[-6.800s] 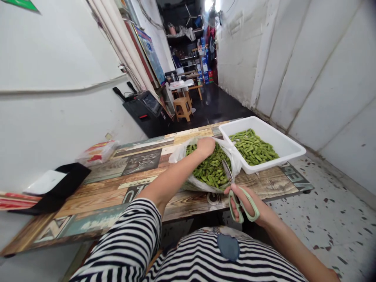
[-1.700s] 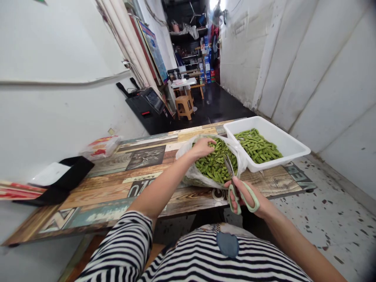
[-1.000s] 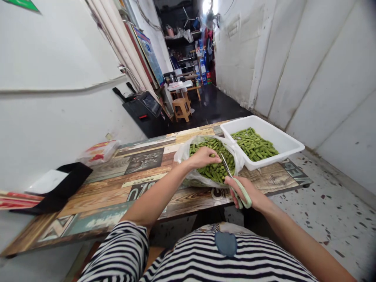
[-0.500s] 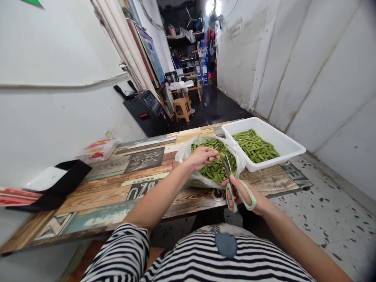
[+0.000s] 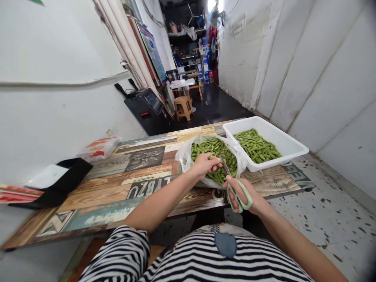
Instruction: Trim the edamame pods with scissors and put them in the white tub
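Green-handled scissors [image 5: 239, 196] are in my right hand [image 5: 245, 194], fingers through the loops. Their blades are nearly together and point at the fingertips of my left hand [image 5: 204, 164]. That hand pinches a green edamame pod [image 5: 212, 157], mostly hidden by the fingers. Both hands are over a clear plastic bag [image 5: 183, 150], rolled open and full of edamame pods [image 5: 213, 145]. Right of the bag, touching or nearly so, stands a white plastic tub [image 5: 289, 147], with more pods [image 5: 258, 147] heaped in its left part.
The wood-patterned table [image 5: 117, 188] carries a red-and-clear plastic packet [image 5: 100, 149] and a black holder [image 5: 66, 180] at the left. Behind the table stand a black machine with a screen [image 5: 147, 109] and a plastic stool [image 5: 182, 107]. A white wall [image 5: 308, 70] runs along the right.
The scissor blades have closed, and the handles have come together. My left hand has dropped slightly, with its fingertips nearer the blade tips. The view has shifted a little.
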`<action>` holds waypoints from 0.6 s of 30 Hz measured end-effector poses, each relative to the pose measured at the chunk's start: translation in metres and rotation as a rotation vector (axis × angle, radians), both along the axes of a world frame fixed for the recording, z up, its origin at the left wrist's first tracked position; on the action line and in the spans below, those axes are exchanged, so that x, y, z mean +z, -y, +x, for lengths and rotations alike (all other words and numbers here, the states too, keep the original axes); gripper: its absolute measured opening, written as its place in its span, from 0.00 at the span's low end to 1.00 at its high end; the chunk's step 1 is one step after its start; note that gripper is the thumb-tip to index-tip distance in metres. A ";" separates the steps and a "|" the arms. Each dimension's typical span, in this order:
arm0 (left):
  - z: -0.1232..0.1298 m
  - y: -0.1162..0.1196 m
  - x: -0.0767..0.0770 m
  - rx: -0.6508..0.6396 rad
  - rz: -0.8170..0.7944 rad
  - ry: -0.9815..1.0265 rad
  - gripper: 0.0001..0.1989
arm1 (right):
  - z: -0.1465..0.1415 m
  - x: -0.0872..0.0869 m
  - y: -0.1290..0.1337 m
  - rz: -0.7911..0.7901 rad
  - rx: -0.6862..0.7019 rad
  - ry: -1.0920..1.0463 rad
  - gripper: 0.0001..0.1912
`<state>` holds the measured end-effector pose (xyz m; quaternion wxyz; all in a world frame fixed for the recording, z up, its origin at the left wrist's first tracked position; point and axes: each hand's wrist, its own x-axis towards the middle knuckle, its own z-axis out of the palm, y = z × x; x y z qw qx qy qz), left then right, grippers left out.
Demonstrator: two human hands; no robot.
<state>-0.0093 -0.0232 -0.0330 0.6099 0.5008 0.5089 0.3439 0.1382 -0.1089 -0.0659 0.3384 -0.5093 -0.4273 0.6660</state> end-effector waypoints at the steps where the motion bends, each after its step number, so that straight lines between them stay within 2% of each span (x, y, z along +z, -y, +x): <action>1: -0.005 -0.004 0.001 0.023 -0.021 0.005 0.08 | 0.001 -0.001 0.001 -0.010 0.004 0.005 0.25; 5: -0.026 -0.035 0.011 0.135 -0.094 0.141 0.05 | 0.009 -0.005 0.005 -0.016 0.070 -0.100 0.24; 6: -0.029 -0.045 0.014 0.155 -0.069 0.121 0.05 | 0.011 -0.007 0.006 -0.018 0.079 -0.138 0.25; 8: -0.033 -0.064 0.018 0.144 0.065 -0.080 0.03 | 0.014 -0.010 0.006 -0.021 0.088 -0.199 0.25; 10: -0.032 -0.080 0.017 0.018 0.290 -0.427 0.04 | 0.016 -0.012 0.006 -0.023 0.092 -0.238 0.25; 13: -0.022 -0.097 0.013 -0.280 0.551 -0.949 0.10 | 0.018 -0.014 0.005 -0.038 0.079 -0.263 0.24; 15: -0.014 -0.105 0.011 -0.419 0.572 -1.188 0.11 | 0.019 -0.013 0.005 -0.043 0.064 -0.263 0.24; 18: -0.005 -0.111 0.013 -0.497 0.547 -1.330 0.08 | 0.020 -0.010 0.007 -0.036 0.067 -0.239 0.24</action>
